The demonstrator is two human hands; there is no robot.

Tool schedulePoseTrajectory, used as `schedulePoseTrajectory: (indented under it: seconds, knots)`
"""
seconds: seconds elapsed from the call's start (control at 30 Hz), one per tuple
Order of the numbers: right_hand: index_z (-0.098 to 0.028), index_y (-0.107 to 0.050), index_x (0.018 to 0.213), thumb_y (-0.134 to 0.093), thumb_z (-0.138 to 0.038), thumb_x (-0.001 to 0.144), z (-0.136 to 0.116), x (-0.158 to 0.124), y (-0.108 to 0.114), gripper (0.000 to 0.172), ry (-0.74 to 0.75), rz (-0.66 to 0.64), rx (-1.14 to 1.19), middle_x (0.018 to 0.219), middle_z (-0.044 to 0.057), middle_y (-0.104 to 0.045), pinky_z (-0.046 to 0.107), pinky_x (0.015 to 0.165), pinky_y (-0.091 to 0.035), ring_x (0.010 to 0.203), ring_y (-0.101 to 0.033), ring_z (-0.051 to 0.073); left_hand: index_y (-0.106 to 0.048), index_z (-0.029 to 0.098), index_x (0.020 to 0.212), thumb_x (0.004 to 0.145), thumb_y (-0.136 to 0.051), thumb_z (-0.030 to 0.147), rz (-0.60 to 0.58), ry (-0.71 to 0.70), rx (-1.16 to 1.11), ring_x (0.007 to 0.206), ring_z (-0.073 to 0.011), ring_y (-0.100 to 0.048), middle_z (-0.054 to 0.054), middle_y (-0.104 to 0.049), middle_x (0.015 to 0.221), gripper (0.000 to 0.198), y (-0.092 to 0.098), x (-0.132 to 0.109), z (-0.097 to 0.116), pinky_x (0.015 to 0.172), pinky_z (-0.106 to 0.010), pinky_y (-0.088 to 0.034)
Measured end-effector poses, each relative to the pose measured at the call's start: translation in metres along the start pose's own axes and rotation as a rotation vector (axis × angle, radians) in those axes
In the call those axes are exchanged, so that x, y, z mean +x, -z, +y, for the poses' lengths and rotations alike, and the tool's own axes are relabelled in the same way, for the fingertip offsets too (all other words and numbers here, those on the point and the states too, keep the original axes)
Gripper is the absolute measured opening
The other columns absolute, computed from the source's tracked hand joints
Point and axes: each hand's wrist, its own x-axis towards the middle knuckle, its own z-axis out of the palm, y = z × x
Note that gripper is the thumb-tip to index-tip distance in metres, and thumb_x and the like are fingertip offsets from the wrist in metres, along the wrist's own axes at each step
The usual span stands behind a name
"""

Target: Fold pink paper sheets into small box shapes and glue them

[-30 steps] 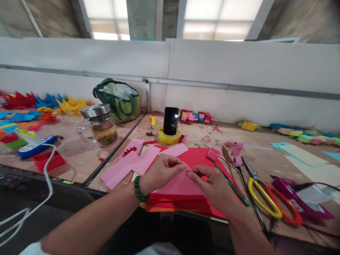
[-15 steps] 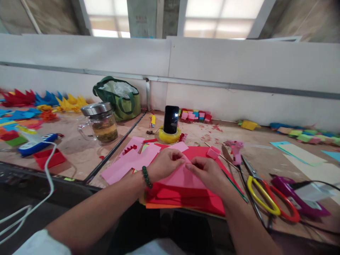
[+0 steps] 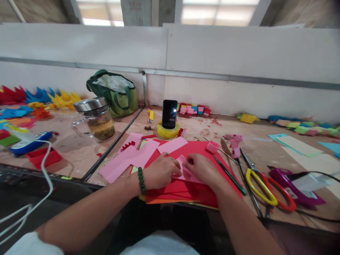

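Note:
My left hand (image 3: 159,173), with a green bead bracelet at the wrist, and my right hand (image 3: 203,169) meet over a small pink paper piece (image 3: 184,167). Both press and pinch it with curled fingers on top of a stack of red paper sheets (image 3: 186,189). Most of the pink piece is hidden under the fingers. Loose pink paper strips (image 3: 127,161) lie just left of my left hand. A small folded pink box (image 3: 213,146) sits beyond my right hand.
Yellow-handled scissors (image 3: 259,184), red-handled scissors (image 3: 285,198), a pink glue gun (image 3: 235,145) and a purple tool (image 3: 294,184) lie to the right. A phone (image 3: 169,114) stands on a yellow tape roll. A glass jar (image 3: 97,118), green bag (image 3: 115,94) and white cable (image 3: 39,184) are left.
The pink piece has been folded smaller. Both hands have drawn closer together and lower onto the red stack. The camera has tilted down slightly.

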Motion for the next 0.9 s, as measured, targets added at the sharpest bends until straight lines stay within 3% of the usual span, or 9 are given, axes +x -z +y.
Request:
schedulePoseTrajectory:
  seconds: [0.1,0.2,0.3,0.4,0.5,0.7,0.9]
  knots:
    - [-0.014,-0.065,0.112,-0.054,-0.021,0.082,0.001,-0.004,0.001,0.032,0.121,0.108,-0.008,0.098,0.010,-0.070,0.029,0.067,-0.041,0.083,-0.060,0.021,-0.070,0.024,0.096,0.070,-0.046,-0.001,-0.025,0.010,-0.092,0.108,-0.0202,-0.060,-0.003,-0.070,0.113,0.044,0.004,-0.006,-0.004,0.109,-0.044,-0.022]
    - [-0.018,-0.074,0.093,-0.048,-0.004,0.080,0.001,-0.013,0.005,0.032,0.430,0.093,-0.013,0.097,0.008,-0.072,0.032,0.082,-0.041,0.093,-0.057,0.022,-0.068,0.025,0.097,0.068,-0.044,-0.003,-0.066,0.037,-0.159,0.109,-0.0180,-0.060,0.001,-0.071,0.111,0.047,0.008,-0.008,-0.005,0.113,-0.045,-0.017]
    - [-0.022,-0.076,0.084,-0.045,0.005,0.076,0.000,-0.027,0.008,0.042,0.625,0.020,0.010,0.085,0.004,-0.073,0.032,0.082,-0.040,0.085,-0.056,0.019,-0.067,0.024,0.091,0.067,-0.044,-0.002,-0.109,0.043,-0.157,0.102,-0.0171,-0.062,0.003,-0.072,0.107,0.042,0.013,-0.008,-0.005,0.114,-0.048,-0.016]
    - [-0.023,-0.075,0.091,-0.048,0.006,0.076,-0.001,-0.035,0.009,0.042,0.700,0.018,-0.051,0.088,0.002,-0.073,0.035,0.087,-0.039,0.085,-0.056,0.018,-0.065,0.023,0.091,0.068,-0.044,-0.002,-0.147,0.063,-0.148,0.095,-0.0159,-0.064,0.004,-0.072,0.098,0.040,0.016,-0.006,-0.005,0.114,-0.050,-0.016]
    - [-0.022,-0.073,0.093,-0.053,0.000,0.081,0.000,-0.035,0.006,0.032,0.777,0.019,-0.160,0.090,0.003,-0.072,0.039,0.093,-0.037,0.089,-0.057,0.019,-0.065,0.024,0.091,0.066,-0.043,-0.003,-0.170,0.054,-0.143,0.097,-0.0158,-0.064,0.004,-0.072,0.099,0.044,0.018,-0.006,-0.006,0.114,-0.050,-0.017]
    - [-0.014,-0.069,0.089,-0.052,-0.010,0.090,0.002,-0.040,0.002,0.018,0.937,0.045,-0.339,0.084,0.007,-0.068,0.035,0.083,-0.046,0.085,-0.057,0.020,-0.067,0.023,0.089,0.069,-0.044,0.000,-0.146,0.050,-0.117,0.100,-0.0179,-0.064,0.002,-0.072,0.106,0.037,0.016,-0.007,-0.006,0.113,-0.050,-0.018]
    - [-0.013,-0.066,0.084,-0.044,-0.006,0.092,0.023,-0.058,0.012,0.024,0.886,0.046,-0.337,0.081,0.008,-0.066,0.031,0.072,-0.050,0.082,-0.058,0.019,-0.066,0.022,0.089,0.074,-0.046,0.003,-0.133,0.031,-0.110,0.100,-0.0194,-0.063,-0.001,-0.070,0.110,0.031,0.015,-0.009,-0.007,0.112,-0.052,-0.018]
